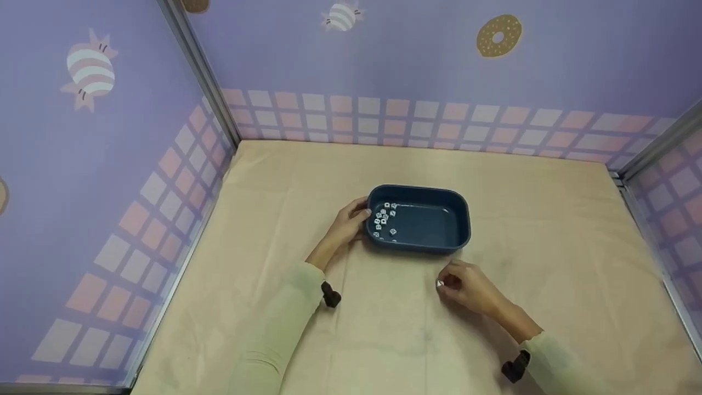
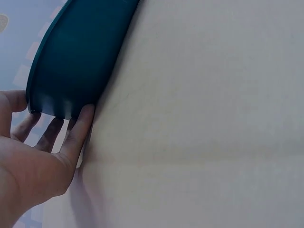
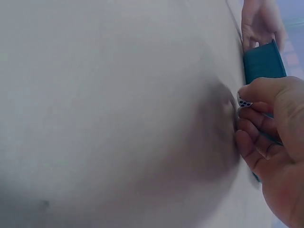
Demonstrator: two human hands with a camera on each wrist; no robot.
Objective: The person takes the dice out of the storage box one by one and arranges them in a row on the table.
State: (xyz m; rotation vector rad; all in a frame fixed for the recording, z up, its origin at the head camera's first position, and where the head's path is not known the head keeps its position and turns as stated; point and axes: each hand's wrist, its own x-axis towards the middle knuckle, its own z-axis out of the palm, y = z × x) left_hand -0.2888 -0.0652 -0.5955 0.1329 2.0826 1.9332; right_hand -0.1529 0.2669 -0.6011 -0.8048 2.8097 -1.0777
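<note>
A dark blue rectangular tub (image 1: 422,247) stands on the cloth, with several white dice (image 1: 383,215) gathered at its left end. My left hand (image 1: 349,222) holds that end, thumb at the rim and the other fingers against the outside wall. In the left wrist view, the fingers (image 2: 76,135) spread along the end of the tub (image 2: 80,57). In front of the tub's right corner, my right hand (image 1: 469,288) pinches a single white die (image 1: 440,283) between thumb and fingertips. Dark pips show on this die (image 3: 244,103) in the right wrist view.
A beige cloth (image 1: 274,181) covers the table. Purple patterned panels (image 1: 428,71) with metal edge strips (image 1: 200,66) enclose it at the back and both sides. A dark wrist device (image 1: 330,295) sits at each sleeve cuff.
</note>
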